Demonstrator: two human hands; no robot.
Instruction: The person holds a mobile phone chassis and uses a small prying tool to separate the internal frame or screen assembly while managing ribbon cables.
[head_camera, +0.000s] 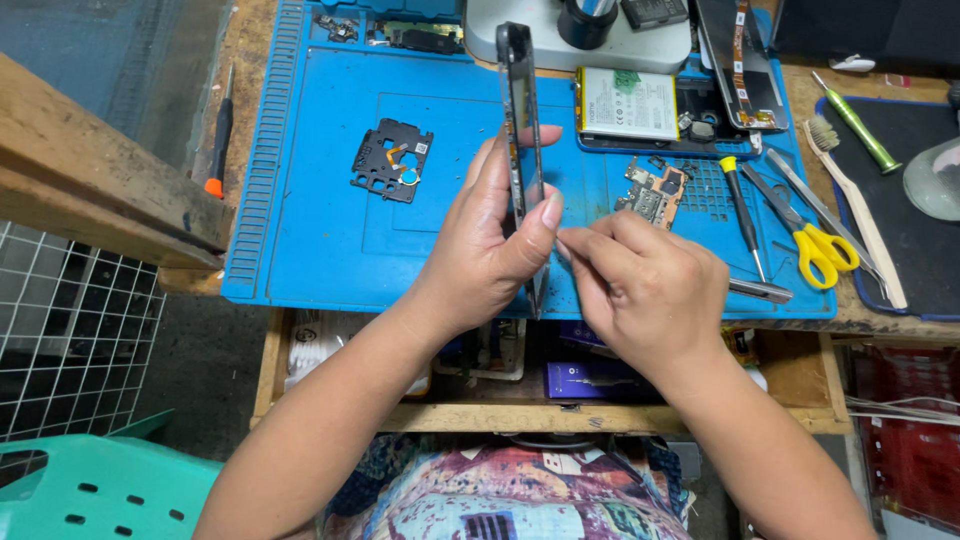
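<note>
Above the near edge of the blue work mat (300, 260), the left hand (485, 245) is gripping an edge-on phone frame (522, 130), held upright, while the right hand (640, 285) is pinching its lower edge with closed fingertips. Beyond are lying a black shield plate (392, 160), a circuit board (655, 190), yellow-handled scissors (815, 240) and a battery (628, 103).

Phone frame (521, 130) upright over mat (310, 250); shield plate (392, 160) left, circuit board (653, 190) right (scissors (815, 240) beyond).
</note>
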